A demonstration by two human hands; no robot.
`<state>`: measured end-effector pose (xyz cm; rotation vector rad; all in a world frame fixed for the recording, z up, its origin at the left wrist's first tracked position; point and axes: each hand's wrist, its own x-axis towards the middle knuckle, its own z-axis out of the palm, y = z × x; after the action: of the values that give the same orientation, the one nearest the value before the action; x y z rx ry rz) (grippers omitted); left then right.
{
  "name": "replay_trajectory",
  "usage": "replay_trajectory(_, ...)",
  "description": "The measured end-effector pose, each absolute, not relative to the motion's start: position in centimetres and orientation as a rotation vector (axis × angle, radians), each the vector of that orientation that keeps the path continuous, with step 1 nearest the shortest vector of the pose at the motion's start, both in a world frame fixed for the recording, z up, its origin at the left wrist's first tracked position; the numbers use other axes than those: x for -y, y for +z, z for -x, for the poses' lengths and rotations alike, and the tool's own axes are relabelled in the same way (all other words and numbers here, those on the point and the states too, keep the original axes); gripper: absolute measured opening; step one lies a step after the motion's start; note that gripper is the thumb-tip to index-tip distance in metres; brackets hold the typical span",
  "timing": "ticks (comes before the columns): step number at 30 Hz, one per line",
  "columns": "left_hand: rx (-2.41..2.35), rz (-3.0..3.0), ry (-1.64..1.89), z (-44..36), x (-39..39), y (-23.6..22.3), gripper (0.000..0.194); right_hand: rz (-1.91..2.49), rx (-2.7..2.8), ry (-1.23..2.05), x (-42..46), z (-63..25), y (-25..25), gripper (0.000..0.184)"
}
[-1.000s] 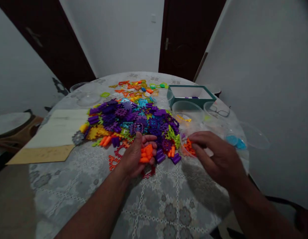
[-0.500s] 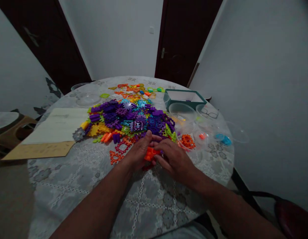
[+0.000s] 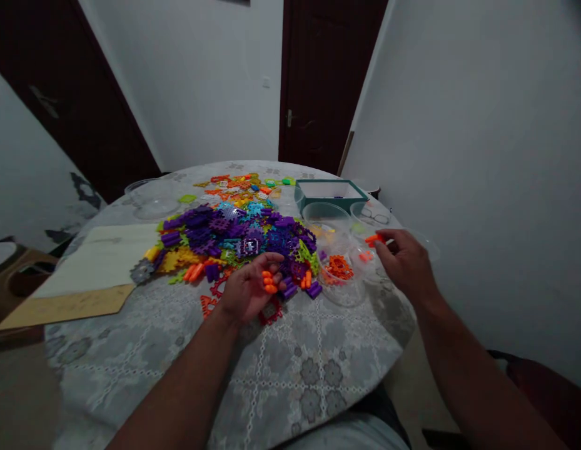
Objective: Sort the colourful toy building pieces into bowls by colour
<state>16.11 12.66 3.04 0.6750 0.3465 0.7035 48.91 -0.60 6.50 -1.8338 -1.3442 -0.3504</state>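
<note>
My left hand (image 3: 246, 292) is half curled, palm up, around several small orange plastic connector pieces (image 3: 269, 282) at the near edge of the pile. On the right, my right hand (image 3: 408, 265) pinches another orange connector piece (image 3: 373, 239) over a clear round plastic tub, above orange pieces (image 3: 366, 257) seen there. A heap of purple interlocking building pieces (image 3: 203, 226) lies beyond my left hand. Near my left fingers are purple connectors (image 3: 313, 289) and orange connectors (image 3: 306, 279). Red-orange gear-like pieces (image 3: 339, 267) sit in another clear tub (image 3: 349, 303).
A green box (image 3: 313, 204) with a white inside stands at the back right, near eyeglasses (image 3: 379, 217). More clear tubs (image 3: 154, 206) stand at the back left. A pale board (image 3: 102, 256) overhangs the left table edge. Orange and yellow pieces (image 3: 238, 184) lie behind the heap.
My hands have come apart. The right one has moved right, carrying an orange connector to the tubs; the left stays near the pile, its palm turned up. The view has shifted slightly.
</note>
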Motion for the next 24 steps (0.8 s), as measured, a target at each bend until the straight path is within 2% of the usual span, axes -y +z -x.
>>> replay_trajectory(4,-0.386,-0.681,0.716,-16.3,-12.6,2.8,0.051,1.947,1.337,-0.442,-0.9,-53.4,4.5,0.028)
replay_trajectory(8,-0.418,-0.738,0.727,-16.6,-12.5,2.5,0.049,1.969,1.309,-0.454,-1.6,-54.0,3.6,0.033)
replay_trajectory(12,-0.436,-0.838,0.736,-16.7,-12.7,2.2,0.050,1.869,1.266,-0.392,-0.8,-49.7,4.3,0.027)
replay_trajectory(16,-0.451,-0.971,0.658,-16.7,-12.4,2.3,0.053,1.630,1.503,-0.210,0.5,-42.8,5.0,0.023)
replay_trajectory(22,-0.435,-1.171,0.543,-16.5,-12.0,2.4,0.056,1.230,1.937,0.150,1.4,-35.3,4.2,0.043)
replay_trajectory(24,-0.429,-1.224,0.519,-16.4,-12.2,2.3,0.057,1.153,1.992,0.182,1.3,-34.3,3.8,0.038)
